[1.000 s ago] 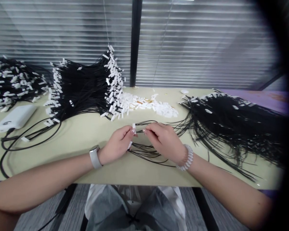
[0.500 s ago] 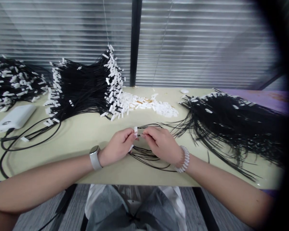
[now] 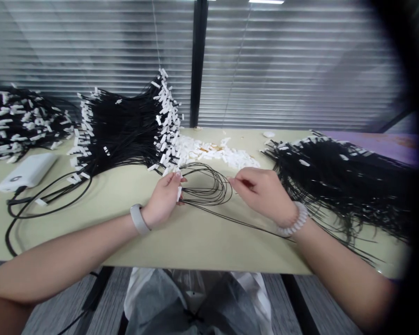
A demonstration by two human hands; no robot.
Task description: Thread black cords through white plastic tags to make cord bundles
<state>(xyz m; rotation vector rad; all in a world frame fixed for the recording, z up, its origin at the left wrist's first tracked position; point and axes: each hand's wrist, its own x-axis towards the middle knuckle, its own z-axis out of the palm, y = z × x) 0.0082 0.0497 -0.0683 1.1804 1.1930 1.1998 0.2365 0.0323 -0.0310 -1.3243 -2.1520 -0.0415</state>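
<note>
My left hand (image 3: 163, 196) is closed on one end of a looped bundle of thin black wires (image 3: 212, 202). White tabs (image 3: 179, 193) show at its fingertips. The loops curve out to the right of that hand, and a few strands trail off beneath my right wrist. My right hand (image 3: 263, 193) is pinched at the right edge of the loops, seemingly on a black wire; its lower fingers are curled and partly hidden.
Behind my left hand stands a large stack of black wires (image 3: 125, 125) with white ends, beside loose white pieces (image 3: 244, 158). More black wires (image 3: 349, 186) lie at right. A white power bank (image 3: 28, 172) with a black cable (image 3: 10, 232) sits at left.
My hands have moved apart: the left shifted left and slightly up with the bundle, the right moved right. The wire loops now show between them.
</note>
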